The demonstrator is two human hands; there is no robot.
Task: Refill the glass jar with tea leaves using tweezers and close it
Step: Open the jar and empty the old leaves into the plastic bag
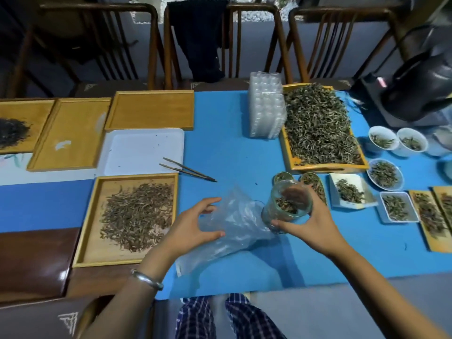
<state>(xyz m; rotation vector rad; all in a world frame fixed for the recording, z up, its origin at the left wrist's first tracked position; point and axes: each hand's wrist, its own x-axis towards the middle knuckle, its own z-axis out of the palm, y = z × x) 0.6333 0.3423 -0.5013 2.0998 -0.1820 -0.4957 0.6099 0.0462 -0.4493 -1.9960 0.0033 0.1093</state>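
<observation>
My right hand grips an open glass jar, tilted toward me, with some brown tea leaves inside. My left hand touches a crumpled clear plastic bag lying on the blue mat, its fingers spread and lightly curled over the bag's edge. Dark tweezers lie on the mat's left edge, apart from both hands. A wooden tray of brown tea leaves sits to the left of my left hand. No jar lid is clearly in view.
Two small round tins of leaves stand behind the jar. A large tray of green tea, a stack of clear plastic boxes, small bowls and dishes, an empty white tray and wooden trays surround the mat. Chairs line the far side.
</observation>
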